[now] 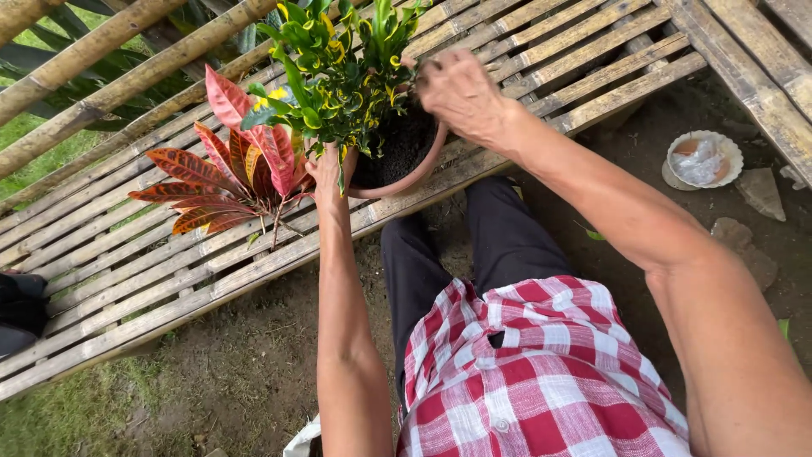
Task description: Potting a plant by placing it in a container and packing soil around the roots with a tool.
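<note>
Bamboo slats, weathered and pale, are forming the low bench (152, 254) that is running across the view, with bare brown earth (254, 364) lying beneath it and thick round bamboo poles (101, 68) slanting along its far edge. On the slats a round terracotta pot (414, 173) is sitting, filled with dark crumbly soil (397, 144) and carrying a bushy plant (338, 59) of narrow, glossy green and yellow leaves. Just beside it, to the left, a cutting with broad red and orange leaves (228, 161) is lying flat on the bench.

The left hand (328, 169) is gripping the near rim of the pot, its fingers curling against the clay edge; how tightly they are closing cannot be told, since leaves are covering part of them. The right hand (461, 93) is pressing down at the far side of the pot, fingers bunched together and bent into the soil at the plant's base, their tips hidden among the foliage.

A shallow dish (702, 161) holding crumpled plastic is resting on the ground at right, near flat stones (761, 195).
</note>
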